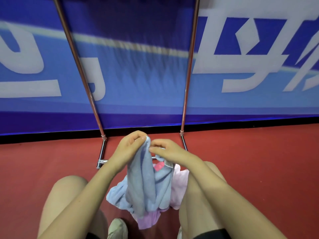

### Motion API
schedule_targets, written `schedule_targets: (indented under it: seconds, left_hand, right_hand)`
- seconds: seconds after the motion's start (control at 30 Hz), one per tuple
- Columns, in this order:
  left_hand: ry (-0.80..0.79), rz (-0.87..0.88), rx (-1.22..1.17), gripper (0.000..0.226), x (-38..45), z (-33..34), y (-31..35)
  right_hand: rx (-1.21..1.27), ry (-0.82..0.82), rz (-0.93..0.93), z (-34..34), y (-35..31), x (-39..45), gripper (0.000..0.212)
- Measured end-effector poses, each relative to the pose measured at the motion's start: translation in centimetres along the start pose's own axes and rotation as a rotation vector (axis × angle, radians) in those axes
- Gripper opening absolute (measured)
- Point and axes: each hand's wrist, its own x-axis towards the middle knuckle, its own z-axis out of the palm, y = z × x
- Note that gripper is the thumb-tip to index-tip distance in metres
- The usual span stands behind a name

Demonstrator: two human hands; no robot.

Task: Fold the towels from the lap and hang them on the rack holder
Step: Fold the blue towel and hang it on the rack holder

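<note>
A light blue towel (146, 183) hangs bunched between my knees, lifted by its top edge. My left hand (131, 147) pinches one upper corner of it. My right hand (165, 150) pinches the edge just beside, both hands almost touching. Under the blue towel lie a pale pink towel (179, 183) and a lilac towel (149, 219) in my lap. The rack holder (82, 75) stands right in front of me, two metal uprights rising from a chrome base; its top bar is out of view.
A blue banner wall (138, 83) with white lettering stands behind the rack. The floor (43, 161) is red. My bare knees (69, 187) flank the towels, and a light shoe (117, 228) shows at the bottom.
</note>
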Motion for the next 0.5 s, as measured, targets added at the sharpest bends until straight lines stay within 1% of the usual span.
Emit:
schedule_targets:
  seconds: [0.07,0.13,0.17,0.2,0.23,0.3,0.33,0.4,0.5]
  left_hand:
    - [-0.009,-0.019,0.029,0.017,0.1,-0.4,-0.3]
    - [-0.018,-0.021,0.143,0.017,0.2,-1.2,-0.9]
    - [-0.023,-0.019,0.231,0.017,0.2,-1.6,-1.2]
    - [-0.032,-0.026,0.321,0.014,0.3,-2.2,-1.8]
    - [-0.045,-0.043,0.387,0.016,0.3,-2.6,-2.2]
    - [-0.056,-0.116,0.435,0.039,0.3,-3.2,-3.3]
    - [-0.051,-0.155,0.431,0.044,0.2,-3.4,-3.6]
    - [-0.040,-0.181,0.444,0.046,0.0,-4.0,-4.2]
    - [-0.050,-0.152,0.471,0.047,-0.5,-4.7,-4.6]
  right_hand:
    - [-0.019,-0.059,0.024,0.3,0.0,0.2,0.019]
    - [0.039,-0.039,0.048,0.5,-0.1,0.4,0.026]
    - [0.050,0.006,0.047,0.5,-0.1,0.5,0.027]
    - [0.035,0.081,0.036,0.4,0.0,0.7,0.027]
    - [0.014,0.168,0.011,0.2,0.1,0.9,0.026]
    - [0.055,0.313,-0.019,-0.4,0.5,1.3,0.022]
    - [0.097,0.369,-0.010,-0.7,0.7,1.4,0.020]
    - [0.145,0.439,0.006,-1.3,1.0,1.3,0.020]
    - [0.175,0.486,0.017,-1.7,1.2,1.1,0.020]
